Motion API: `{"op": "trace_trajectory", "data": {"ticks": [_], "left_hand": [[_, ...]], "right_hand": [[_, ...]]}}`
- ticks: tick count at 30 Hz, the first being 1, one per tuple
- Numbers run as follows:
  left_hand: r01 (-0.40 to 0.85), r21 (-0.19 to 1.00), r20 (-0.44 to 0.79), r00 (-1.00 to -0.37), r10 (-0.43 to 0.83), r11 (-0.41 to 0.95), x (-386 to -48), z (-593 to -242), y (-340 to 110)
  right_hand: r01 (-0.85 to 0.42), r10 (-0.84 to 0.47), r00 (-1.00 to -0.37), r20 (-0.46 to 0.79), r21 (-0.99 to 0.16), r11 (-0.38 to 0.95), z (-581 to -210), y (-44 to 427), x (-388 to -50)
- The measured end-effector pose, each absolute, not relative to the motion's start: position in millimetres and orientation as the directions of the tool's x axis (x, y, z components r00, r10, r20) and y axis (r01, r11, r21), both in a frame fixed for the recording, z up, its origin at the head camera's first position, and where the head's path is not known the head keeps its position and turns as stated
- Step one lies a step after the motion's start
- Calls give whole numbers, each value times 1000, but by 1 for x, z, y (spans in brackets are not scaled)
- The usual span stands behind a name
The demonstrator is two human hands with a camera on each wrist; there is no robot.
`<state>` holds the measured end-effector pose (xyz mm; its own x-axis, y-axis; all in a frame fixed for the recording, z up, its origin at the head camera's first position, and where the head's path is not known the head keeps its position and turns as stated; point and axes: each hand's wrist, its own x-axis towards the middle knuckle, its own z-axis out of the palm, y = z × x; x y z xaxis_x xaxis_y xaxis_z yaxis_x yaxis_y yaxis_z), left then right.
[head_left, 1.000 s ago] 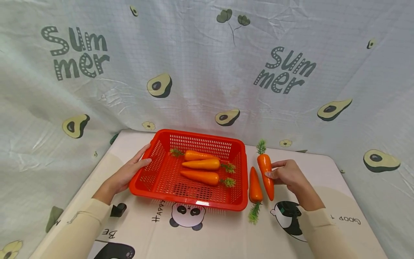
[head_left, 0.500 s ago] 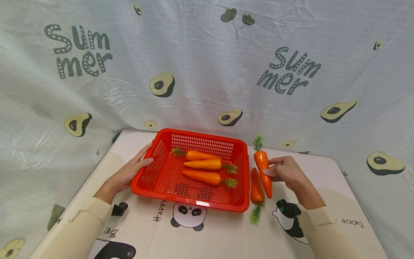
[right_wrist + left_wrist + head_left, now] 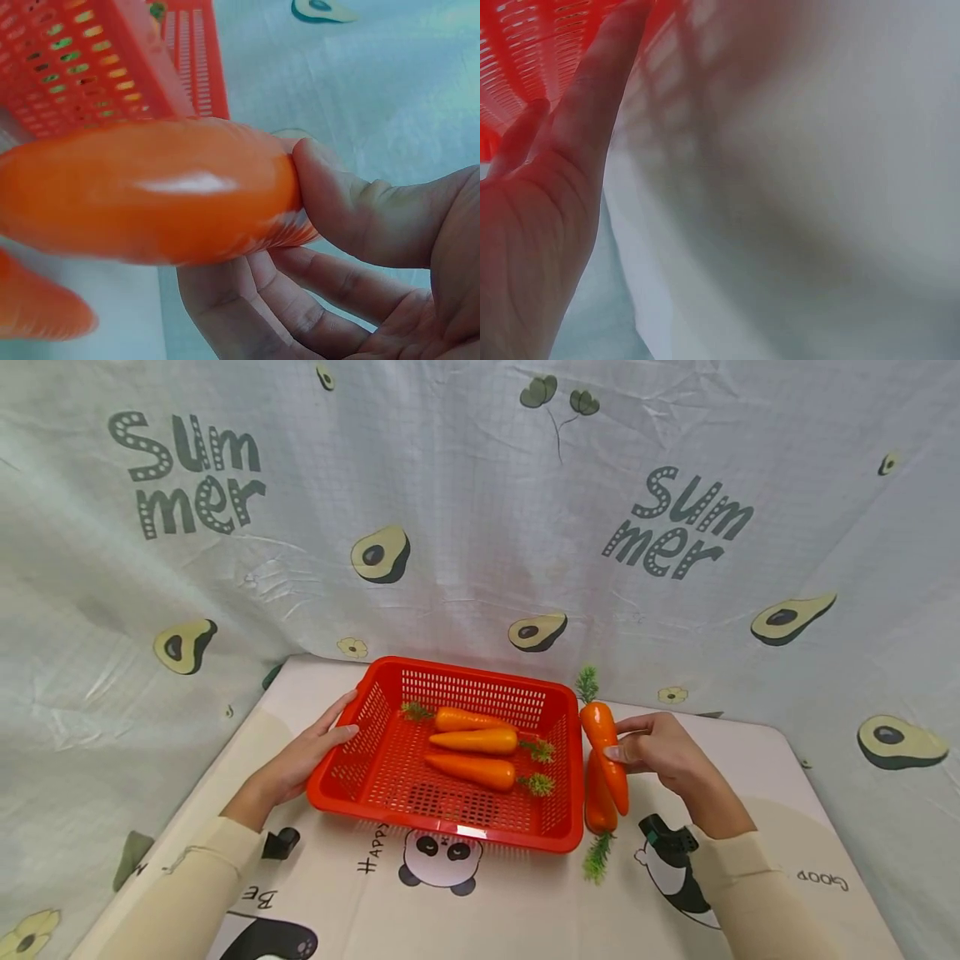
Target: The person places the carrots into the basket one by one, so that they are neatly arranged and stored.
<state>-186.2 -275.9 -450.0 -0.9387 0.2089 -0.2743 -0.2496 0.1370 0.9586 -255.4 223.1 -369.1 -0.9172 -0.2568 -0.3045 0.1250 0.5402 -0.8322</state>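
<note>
My left hand [image 3: 300,762] holds the left rim of a red plastic basket [image 3: 442,822], its thumb over the edge; the left wrist view shows its fingers reaching up along the perforated wall [image 3: 536,45]. Just beyond the basket's right side, my right hand [image 3: 663,752] pinches an orange toy carrot [image 3: 597,727] between thumb and fingers, leafy end pointing away. A second carrot [image 3: 599,814] lies below it on the table, partly hidden, leaves toward me. Inside the basket lie three more carrots, a front one [image 3: 476,772], a middle one [image 3: 480,741] and a back one [image 3: 463,718].
The table wears a pale cloth [image 3: 517,914] printed with pandas and words. Behind it hangs a light curtain [image 3: 465,510] with avocado prints. A black wrist device [image 3: 667,839] sits at the right wrist, and another dark one [image 3: 281,843] at the left.
My right hand has moved the carrot leftward and slightly away from me, so it now overlaps the carrot on the table and nears the basket's rim. My left hand stays on the basket.
</note>
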Motion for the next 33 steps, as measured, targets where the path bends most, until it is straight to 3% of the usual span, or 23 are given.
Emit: {"op": "trace_trajectory", "data": {"ticks": [12,33], "left_hand": [[-238,961,-265,-940,216,143,-186,-451,-276],[-246,960,-271,-939,214,136,-186,-450,-276]], "right_hand": [[52,-386,-875,-293,-849,526,-360,201,-260],[22,-463,-843,-273,-878,479,-352,160,-269]]}}
